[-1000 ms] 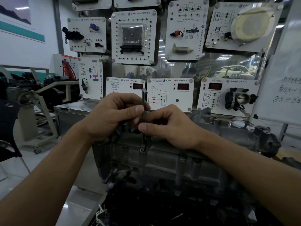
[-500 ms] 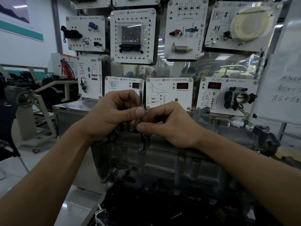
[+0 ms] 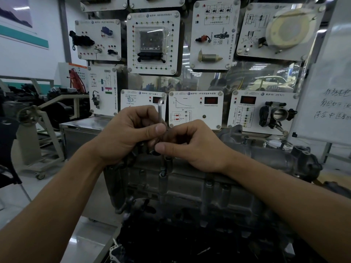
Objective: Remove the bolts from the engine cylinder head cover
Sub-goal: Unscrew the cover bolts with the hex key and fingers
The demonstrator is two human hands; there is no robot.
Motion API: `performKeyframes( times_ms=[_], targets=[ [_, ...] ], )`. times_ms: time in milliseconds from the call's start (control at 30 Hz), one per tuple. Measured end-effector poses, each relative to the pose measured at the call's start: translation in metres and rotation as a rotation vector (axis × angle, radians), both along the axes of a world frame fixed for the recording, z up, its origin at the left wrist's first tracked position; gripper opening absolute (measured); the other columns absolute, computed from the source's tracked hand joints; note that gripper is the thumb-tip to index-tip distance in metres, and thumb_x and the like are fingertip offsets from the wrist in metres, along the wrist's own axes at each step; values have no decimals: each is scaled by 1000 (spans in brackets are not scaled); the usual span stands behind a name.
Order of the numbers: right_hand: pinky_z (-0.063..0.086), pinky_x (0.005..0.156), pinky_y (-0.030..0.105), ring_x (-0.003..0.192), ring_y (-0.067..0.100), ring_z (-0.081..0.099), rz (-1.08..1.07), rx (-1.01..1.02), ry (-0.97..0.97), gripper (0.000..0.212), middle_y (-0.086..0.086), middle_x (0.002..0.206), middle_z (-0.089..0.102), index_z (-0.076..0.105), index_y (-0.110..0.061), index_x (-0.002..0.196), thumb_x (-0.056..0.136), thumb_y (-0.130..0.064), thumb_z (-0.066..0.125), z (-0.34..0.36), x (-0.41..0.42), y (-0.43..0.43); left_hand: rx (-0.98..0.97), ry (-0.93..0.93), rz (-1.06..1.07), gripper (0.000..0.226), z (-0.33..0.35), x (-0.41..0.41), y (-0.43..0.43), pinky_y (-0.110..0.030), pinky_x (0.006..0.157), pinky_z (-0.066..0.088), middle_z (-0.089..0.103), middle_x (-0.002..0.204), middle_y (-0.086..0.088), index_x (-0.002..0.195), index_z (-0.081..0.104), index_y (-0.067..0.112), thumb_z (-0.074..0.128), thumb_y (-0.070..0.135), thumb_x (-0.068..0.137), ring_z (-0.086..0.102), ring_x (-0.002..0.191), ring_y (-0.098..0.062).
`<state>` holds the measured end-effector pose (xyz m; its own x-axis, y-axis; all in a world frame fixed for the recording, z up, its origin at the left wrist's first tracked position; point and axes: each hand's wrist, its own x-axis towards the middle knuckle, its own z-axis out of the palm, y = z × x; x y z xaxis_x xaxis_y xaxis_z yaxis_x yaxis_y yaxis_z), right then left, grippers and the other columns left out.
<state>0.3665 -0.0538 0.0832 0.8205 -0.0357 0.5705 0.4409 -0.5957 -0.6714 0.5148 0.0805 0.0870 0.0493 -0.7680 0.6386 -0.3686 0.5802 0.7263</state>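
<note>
Hands meet at frame centre, above the near edge of the engine cylinder head cover [image 3: 209, 188]. I log both as closed on one tool.

Left hand [image 3: 127, 135]: fingers [image 3: 141, 113] curled inward, thumb laid flat against the shaft of a slim metal key [image 3: 160, 112]. The grip is narrow and holds the key.

Right hand [image 3: 197, 147]: just beside the left and slightly lower, the two touching or nearly so. Its thumb tip sits on the same shaft below the left thumb, and the other fingers curl round behind. I cannot see the fingertips on the far side.

Key: upright, rising out between the hands, with a small bend at its top end in front of the display panels. Below the hands the shaft shows again and runs straight down into a raised boss [image 3: 163, 175] on the cover's near edge. The spot is too dark for me to tell whether a bolt head sits there.

Cover: grey cast metal, lying across the lower half of the view from under the hands out to the right. One bolt [image 3: 246, 139] stands up from its far edge, right of the right hand and well apart from the key.

Surroundings: a wall of white training panels [image 3: 195, 109] carrying sensors and red readouts behind the engine; a throttle body [image 3: 277, 114] mounted on the right-hand panel; a whiteboard [image 3: 330, 95] with handwriting at far right; a steel counter [image 3: 85, 123] behind the left hand.
</note>
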Motion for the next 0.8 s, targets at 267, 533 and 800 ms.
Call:
performKeyframes(
  times_ms=[267,533,800],
  targets=[
    [55,77,27,79,10,67,-18,-46,-5,10,10,87,76,75,0,96,88,-3,71,1,0,0,9,-23,1,30,1,-1,1,-20,58,48,59,58,1,85,68,18,78,45,78,54,53,-8],
    [55,84,52,89,41,68,-7,-3,20,21,25,93,73,71,11,104,92,-5,65,1,-1,-1,8,5,-17,27,0,0,3,-21,62,49,55,54,6,94,74,17,72,42,83,51,51,-7],
    [53,87,59,94,42,69,-36,-36,-21,17,20,95,75,75,5,93,83,-8,77,-1,0,1,-1,-11,19,33,1,0,0,-23,59,48,59,57,2,79,60,15,79,42,78,54,54,-12]
  ],
)
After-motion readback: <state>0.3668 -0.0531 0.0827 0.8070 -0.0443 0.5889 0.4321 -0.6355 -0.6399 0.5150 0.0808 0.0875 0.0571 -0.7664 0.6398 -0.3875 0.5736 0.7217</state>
